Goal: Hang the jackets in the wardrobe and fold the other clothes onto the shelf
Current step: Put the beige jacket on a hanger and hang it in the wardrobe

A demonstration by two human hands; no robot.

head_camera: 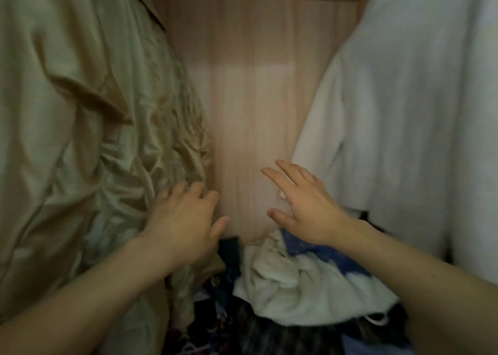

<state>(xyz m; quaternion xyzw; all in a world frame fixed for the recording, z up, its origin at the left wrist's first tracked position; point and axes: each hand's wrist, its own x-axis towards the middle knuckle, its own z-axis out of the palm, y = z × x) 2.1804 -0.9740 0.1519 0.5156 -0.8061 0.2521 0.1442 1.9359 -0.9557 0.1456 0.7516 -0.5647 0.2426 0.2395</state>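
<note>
Between my two hands I see the bare wooden back wall (253, 107) of the wardrobe. My left hand (186, 220) is spread flat, with its fingers (198, 190) loose and holding nothing. Its fingertips touch the crumpled edge of the tan jacket (80, 117), which hangs just to the left of that hand and goes up high above it. That jacket has lots of wrinkles and folds.

My right hand (307, 206) is spread wide too, palm down, with nothing in it. Its fingers (280, 178) point up at the wood. Just to the right of this hand hangs the white jacket (409, 112). I cannot tell if the hand touches it or is only very near.

Below my right hand, close to the wrist, lies a pile of other clothes. On top is a soft cream cloth (301, 287), all bunched up. A blue cloth (318, 251) peeks out right under my right palm. Lower down, between my two arms, are dark clothes (229, 314) in a messy heap, too dim for me to tell apart.
</note>
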